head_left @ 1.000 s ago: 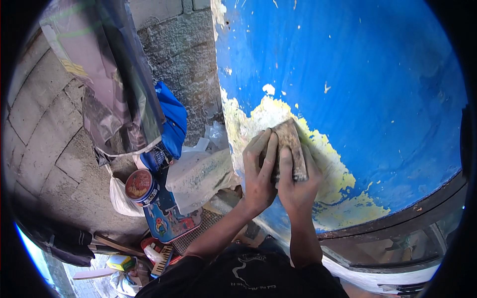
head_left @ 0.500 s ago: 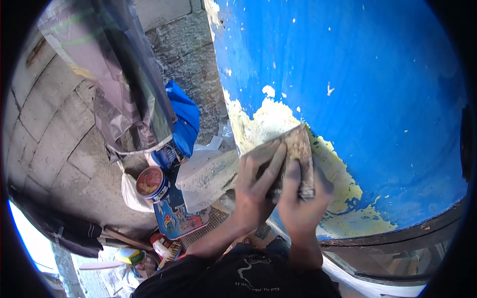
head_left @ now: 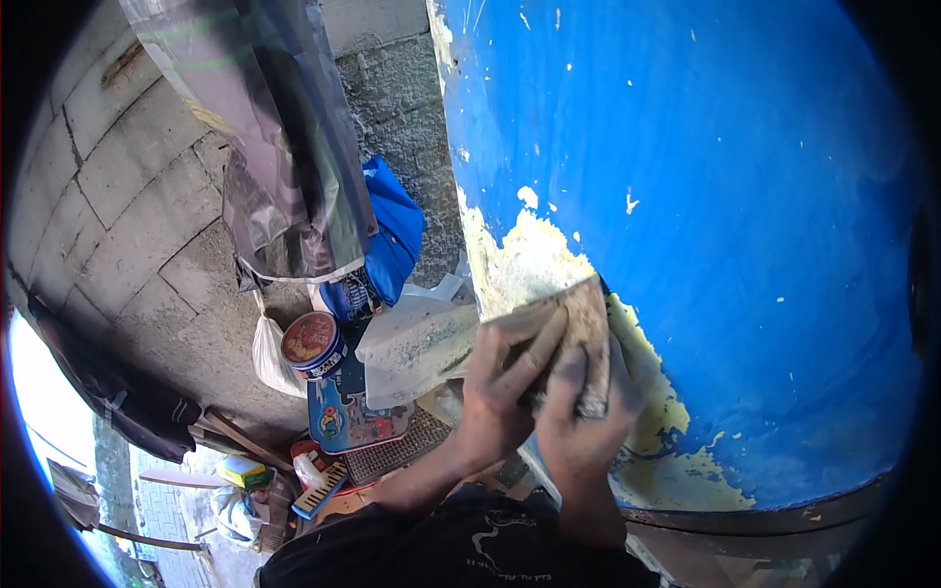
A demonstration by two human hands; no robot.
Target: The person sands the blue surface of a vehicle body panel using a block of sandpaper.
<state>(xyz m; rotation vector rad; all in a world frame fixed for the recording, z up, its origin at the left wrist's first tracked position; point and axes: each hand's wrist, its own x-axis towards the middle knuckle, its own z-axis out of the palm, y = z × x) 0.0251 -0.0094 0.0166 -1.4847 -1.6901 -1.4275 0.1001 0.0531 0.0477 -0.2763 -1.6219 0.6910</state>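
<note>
Where blue panel [head_left: 745, 245] peels — sanding block [head_left: 578, 338] gripped beneath left hand [head_left: 500, 397], right hand [head_left: 583, 421].

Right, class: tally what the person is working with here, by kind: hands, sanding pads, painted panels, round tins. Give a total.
Hands: 2, the left hand and the right hand
Sanding pad: 1
Blue painted panel: 1
Round tin: 1
Total: 5
</note>
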